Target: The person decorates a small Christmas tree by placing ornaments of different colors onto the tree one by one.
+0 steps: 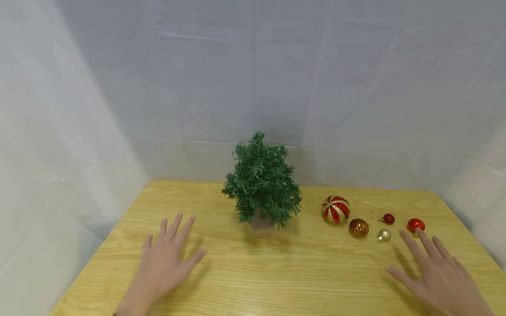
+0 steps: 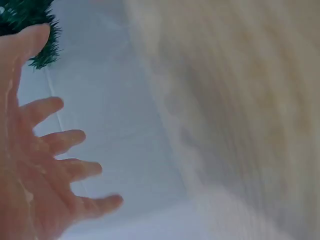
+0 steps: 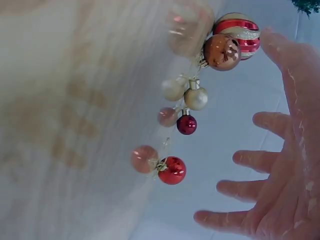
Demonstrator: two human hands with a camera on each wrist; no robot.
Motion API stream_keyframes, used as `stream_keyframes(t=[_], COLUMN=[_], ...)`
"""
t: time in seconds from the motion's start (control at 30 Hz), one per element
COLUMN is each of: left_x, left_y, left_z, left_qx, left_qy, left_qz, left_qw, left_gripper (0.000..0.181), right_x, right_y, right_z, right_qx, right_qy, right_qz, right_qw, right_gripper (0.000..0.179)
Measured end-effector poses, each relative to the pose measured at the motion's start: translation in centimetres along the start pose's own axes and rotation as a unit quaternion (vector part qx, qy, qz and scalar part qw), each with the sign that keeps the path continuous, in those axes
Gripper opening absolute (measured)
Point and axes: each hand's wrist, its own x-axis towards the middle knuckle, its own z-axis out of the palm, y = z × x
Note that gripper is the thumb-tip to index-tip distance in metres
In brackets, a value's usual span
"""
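Note:
My left hand (image 1: 164,263) hovers over the table's left part, fingers spread, holding nothing; its palm shows in the left wrist view. On the right, my right hand (image 1: 440,272) is also spread and holds nothing, with the bright red bauble (image 1: 416,225) just past its fingertips. A small green artificial Christmas tree (image 1: 262,182) stands upright at the middle of the table. To its right lie a red-and-gold striped bauble (image 1: 336,209), a copper-brown bauble (image 1: 359,228), a small dark red bauble (image 1: 388,218) and a small pale gold bauble (image 1: 384,235).
The light wooden table (image 1: 253,281) has its back edge close to a white cloth backdrop (image 1: 253,87). White cloth also hangs at both sides. Thin hanging loops trail from the small baubles. The tabletop mirrors the baubles in the right wrist view.

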Motion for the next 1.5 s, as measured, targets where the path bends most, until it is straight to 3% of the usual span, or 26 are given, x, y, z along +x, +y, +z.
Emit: stream_keyframes(t=[0.1, 0.17, 0.3, 0.4, 0.6, 0.7, 0.8, 1.0, 1.27, 1.5], left_x=[0.7, 1.2, 2.4, 3.4, 4.8, 5.5, 6.1, 6.9, 7.2, 7.4], left_y=[0.3, 0.5, 1.4, 2.4, 4.4, 5.4, 6.2, 7.6, 8.2, 8.3], left_z=[-0.4, -0.6, -0.8, -0.9, -1.3, -1.4, -1.5, -1.0, -0.9, -0.7], left_qx=[-0.07, -0.119, -0.215, -0.268, -0.367, -0.399, -0.412, -0.411, -0.409, -0.391], left_qy=[0.037, 0.071, 0.144, 0.174, 0.16, 0.143, 0.131, 0.123, 0.144, 0.153], left_qz=[0.011, 0.022, 0.046, 0.053, 0.041, 0.039, 0.041, 0.053, 0.067, 0.064], left_qw=[0.9968, 0.9901, 0.9649, 0.9462, 0.9157, 0.9048, 0.9007, 0.9019, 0.8985, 0.9054], left_gripper=[0.07, 0.061, 0.048, 0.045, 0.046, 0.048, 0.05, 0.051, 0.045, 0.036], right_x=[0.4, 0.6, 1.4, 2.3, 4.1, 4.8, 5.6, 6.5, 7.3, 8.1], right_y=[-0.3, -0.4, -0.6, -0.8, -1.6, -2.1, -2.4, -3.2, -3.7, -3.8], right_z=[-0.1, -0.2, -0.5, -0.7, -0.7, -0.8, -0.7, -0.3, 0.3, 0.7], right_qx=[0.013, 0.03, 0.059, 0.074, 0.078, 0.076, 0.069, 0.072, 0.07, 0.055], right_qy=[0.04, 0.053, 0.045, 0.043, 0.064, 0.055, 0.054, 0.047, 0.037, 0.031], right_qz=[-0.025, -0.04, -0.062, -0.082, -0.113, -0.116, -0.13, -0.148, -0.152, -0.168], right_qw=[0.9988, 0.9973, 0.9953, 0.9929, 0.9885, 0.9888, 0.9876, 0.9853, 0.9852, 0.9838], right_gripper=[0.093, 0.082, 0.061, 0.051, 0.044, 0.043, 0.043, 0.044, 0.046, 0.044])
